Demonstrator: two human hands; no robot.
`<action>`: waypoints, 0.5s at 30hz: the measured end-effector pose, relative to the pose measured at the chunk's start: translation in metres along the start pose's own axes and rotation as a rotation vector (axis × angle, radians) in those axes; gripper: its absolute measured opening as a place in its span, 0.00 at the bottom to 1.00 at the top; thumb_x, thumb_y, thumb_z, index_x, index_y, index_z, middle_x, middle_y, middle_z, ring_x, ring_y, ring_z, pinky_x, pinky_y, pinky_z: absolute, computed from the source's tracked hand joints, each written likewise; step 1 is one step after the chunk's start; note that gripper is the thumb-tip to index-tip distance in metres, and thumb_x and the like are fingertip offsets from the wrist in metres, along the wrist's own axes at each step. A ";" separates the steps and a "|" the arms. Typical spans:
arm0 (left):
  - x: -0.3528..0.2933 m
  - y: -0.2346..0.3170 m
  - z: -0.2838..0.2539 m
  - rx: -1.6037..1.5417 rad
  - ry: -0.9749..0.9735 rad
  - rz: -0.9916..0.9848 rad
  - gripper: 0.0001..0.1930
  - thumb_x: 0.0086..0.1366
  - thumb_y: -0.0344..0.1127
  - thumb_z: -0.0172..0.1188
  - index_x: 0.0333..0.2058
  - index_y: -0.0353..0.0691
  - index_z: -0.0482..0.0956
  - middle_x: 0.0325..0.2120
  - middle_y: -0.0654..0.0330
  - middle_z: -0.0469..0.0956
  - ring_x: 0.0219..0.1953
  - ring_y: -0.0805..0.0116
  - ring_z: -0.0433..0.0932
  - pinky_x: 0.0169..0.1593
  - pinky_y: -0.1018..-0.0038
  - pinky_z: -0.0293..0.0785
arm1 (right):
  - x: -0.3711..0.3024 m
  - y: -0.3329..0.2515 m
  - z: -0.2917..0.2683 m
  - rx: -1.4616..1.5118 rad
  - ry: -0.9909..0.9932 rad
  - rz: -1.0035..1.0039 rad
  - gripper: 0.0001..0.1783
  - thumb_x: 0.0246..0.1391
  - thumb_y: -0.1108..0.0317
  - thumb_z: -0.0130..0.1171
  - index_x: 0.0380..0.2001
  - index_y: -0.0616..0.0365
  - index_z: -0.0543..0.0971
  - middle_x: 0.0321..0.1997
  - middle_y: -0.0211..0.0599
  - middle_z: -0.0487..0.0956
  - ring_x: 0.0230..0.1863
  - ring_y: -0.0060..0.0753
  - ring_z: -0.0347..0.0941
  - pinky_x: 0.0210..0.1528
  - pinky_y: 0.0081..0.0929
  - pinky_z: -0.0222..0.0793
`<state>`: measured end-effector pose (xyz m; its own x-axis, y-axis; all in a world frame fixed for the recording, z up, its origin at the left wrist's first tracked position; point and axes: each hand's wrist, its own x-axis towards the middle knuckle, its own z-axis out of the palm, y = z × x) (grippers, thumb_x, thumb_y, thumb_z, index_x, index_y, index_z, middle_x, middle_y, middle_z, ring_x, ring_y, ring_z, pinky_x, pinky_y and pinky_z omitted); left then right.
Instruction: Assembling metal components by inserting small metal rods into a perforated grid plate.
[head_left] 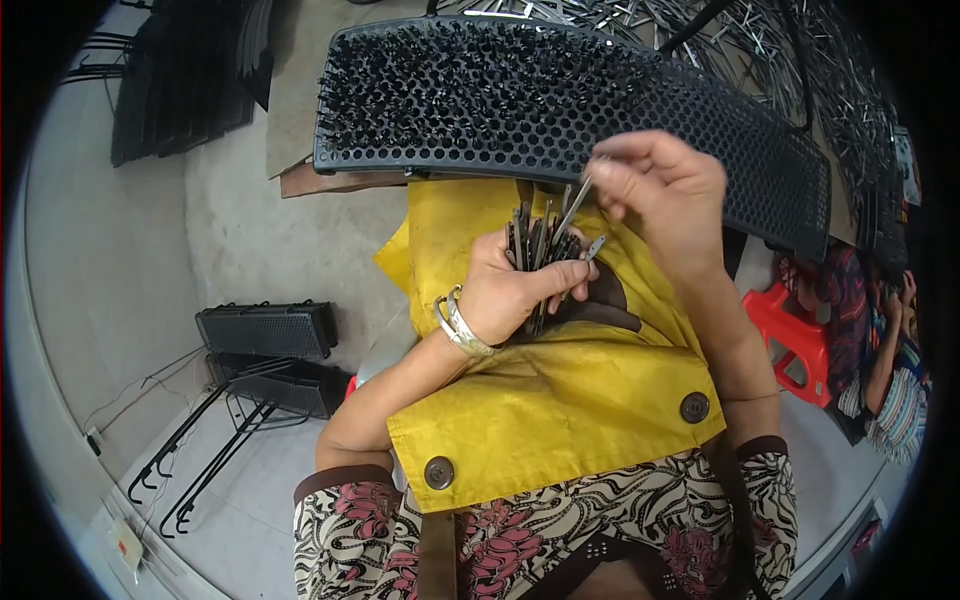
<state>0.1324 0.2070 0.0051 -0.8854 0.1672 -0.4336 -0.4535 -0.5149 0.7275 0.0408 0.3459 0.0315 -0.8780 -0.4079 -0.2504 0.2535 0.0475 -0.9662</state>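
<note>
My left hand (510, 295), closed, grips a bundle of thin dark metal strips (538, 240) above my yellow apron (540, 410). Just above the bundle, my right hand (665, 195) pinches one slim metal strip (574, 212) between thumb and fingers; its lower end meets the bundle. Whether that strip is fully free of the others I cannot tell. Beyond both hands lies a long black perforated rack (665, 145). Many small dark pieces (450, 85) stand upright in the holes of its left and middle part, while holes toward its right end show bare.
Loose metal strips (740, 50) lie heaped beyond the rack. At right are a red plastic stool (790, 345) and another person's arm (885, 360). Black perforated racks (265, 335) with long hooked rods (215, 445) rest on the floor at left. Dark panels (185, 95) stand at upper left.
</note>
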 end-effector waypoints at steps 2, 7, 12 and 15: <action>0.001 0.000 -0.001 -0.028 0.006 -0.005 0.08 0.53 0.24 0.59 0.33 0.32 0.73 0.23 0.57 0.77 0.20 0.76 0.74 0.19 0.85 0.66 | 0.007 -0.002 -0.001 -0.191 0.291 -0.370 0.08 0.46 0.79 0.58 0.33 0.66 0.76 0.24 0.29 0.76 0.21 0.12 0.67 0.23 0.07 0.62; 0.005 0.003 -0.001 -0.189 0.082 -0.080 0.08 0.52 0.23 0.58 0.33 0.32 0.71 0.24 0.54 0.76 0.21 0.71 0.75 0.18 0.83 0.67 | 0.037 -0.001 -0.010 -0.687 0.468 -0.938 0.09 0.42 0.81 0.60 0.32 0.66 0.76 0.26 0.33 0.76 0.24 0.18 0.70 0.28 0.13 0.66; 0.005 0.001 -0.005 -0.232 0.095 -0.079 0.09 0.52 0.23 0.58 0.34 0.32 0.71 0.24 0.53 0.76 0.21 0.69 0.75 0.18 0.81 0.67 | 0.050 0.009 -0.005 -0.865 0.279 -1.191 0.08 0.38 0.85 0.57 0.27 0.68 0.74 0.28 0.44 0.75 0.27 0.39 0.71 0.30 0.24 0.67; 0.006 0.002 -0.006 -0.238 0.085 -0.081 0.10 0.52 0.23 0.58 0.34 0.32 0.71 0.25 0.52 0.75 0.22 0.66 0.75 0.19 0.80 0.68 | 0.049 0.012 -0.003 -1.095 0.154 -1.117 0.10 0.37 0.84 0.58 0.28 0.68 0.74 0.30 0.44 0.74 0.28 0.41 0.70 0.29 0.27 0.67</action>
<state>0.1264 0.2018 0.0011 -0.8308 0.1498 -0.5361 -0.4772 -0.6875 0.5475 -0.0005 0.3291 0.0072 -0.4619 -0.5974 0.6555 -0.8729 0.4371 -0.2167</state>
